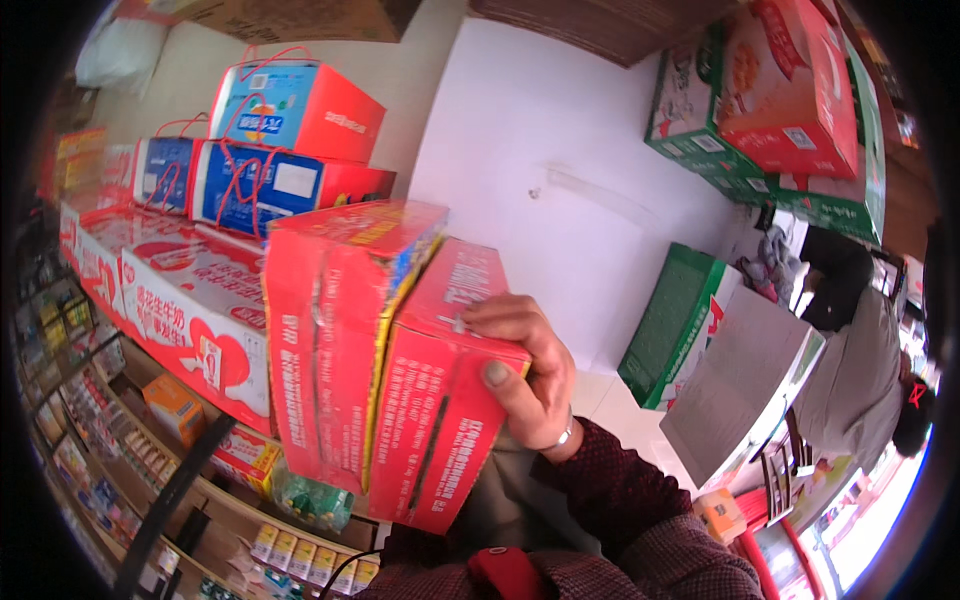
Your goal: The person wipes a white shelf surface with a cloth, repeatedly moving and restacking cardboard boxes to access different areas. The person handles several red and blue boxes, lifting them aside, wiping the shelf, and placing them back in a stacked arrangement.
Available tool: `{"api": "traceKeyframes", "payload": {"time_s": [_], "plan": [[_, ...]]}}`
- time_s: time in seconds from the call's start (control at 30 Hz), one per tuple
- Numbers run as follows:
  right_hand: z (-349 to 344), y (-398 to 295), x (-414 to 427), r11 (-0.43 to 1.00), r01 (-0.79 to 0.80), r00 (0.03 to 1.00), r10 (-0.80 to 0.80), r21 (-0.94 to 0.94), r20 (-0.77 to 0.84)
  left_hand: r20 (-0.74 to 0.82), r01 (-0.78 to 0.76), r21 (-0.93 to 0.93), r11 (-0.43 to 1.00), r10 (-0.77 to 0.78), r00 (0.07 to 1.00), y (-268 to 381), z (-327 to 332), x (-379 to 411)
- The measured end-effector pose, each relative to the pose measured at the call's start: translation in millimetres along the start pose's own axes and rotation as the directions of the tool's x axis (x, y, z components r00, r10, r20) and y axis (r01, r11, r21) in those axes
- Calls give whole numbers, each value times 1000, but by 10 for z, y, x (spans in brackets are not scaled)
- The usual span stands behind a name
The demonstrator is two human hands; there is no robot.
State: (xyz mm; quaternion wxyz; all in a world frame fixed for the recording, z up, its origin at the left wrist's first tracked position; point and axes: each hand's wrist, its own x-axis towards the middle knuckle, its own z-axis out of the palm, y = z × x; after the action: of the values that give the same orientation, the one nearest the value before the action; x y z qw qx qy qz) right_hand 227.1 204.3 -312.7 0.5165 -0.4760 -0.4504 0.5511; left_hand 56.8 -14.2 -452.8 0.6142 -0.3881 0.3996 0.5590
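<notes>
My right hand point(529, 367) grips the upper corner of a red carton point(446, 390), thumb on its near face and fingers over its top. The carton stands tilted and bears white writing. Against its left side leans a second red carton point(322, 375) with a yellow and blue edge. White and red drink cartons point(195, 315) lie in a row to the left of both. What the red cartons rest on is hidden. My left hand is out of view.
Blue and red gift boxes point(259, 184) with cord handles sit on the white cartons. Shelves of small packets point(307, 555) run below. Green and red cartons point(787, 97) are stacked at upper right. A person point(855, 360) is near a large grey-topped box point(739, 375) at right.
</notes>
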Motion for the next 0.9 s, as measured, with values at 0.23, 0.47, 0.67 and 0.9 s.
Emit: {"api": "traceKeyframes", "payload": {"time_s": [0.23,0.47,0.67,0.9], "plan": [[-85,108,335,996,85,994,-87,32,62,-11,-22,52,998,22,1000,8,197,404],[-105,128,547,992,80,997,-78,93,-18,-9,-31,95,995,32,999,34,321,580],[-623,254,295,952,152,979,-183,-265,-94,-69,-8,125,992,17,997,-5,405,535],[-3689,140,686,-498,-383,729,355,-778,-586,-190,285,940,186,-406,894,-634,825,-1078]]}}
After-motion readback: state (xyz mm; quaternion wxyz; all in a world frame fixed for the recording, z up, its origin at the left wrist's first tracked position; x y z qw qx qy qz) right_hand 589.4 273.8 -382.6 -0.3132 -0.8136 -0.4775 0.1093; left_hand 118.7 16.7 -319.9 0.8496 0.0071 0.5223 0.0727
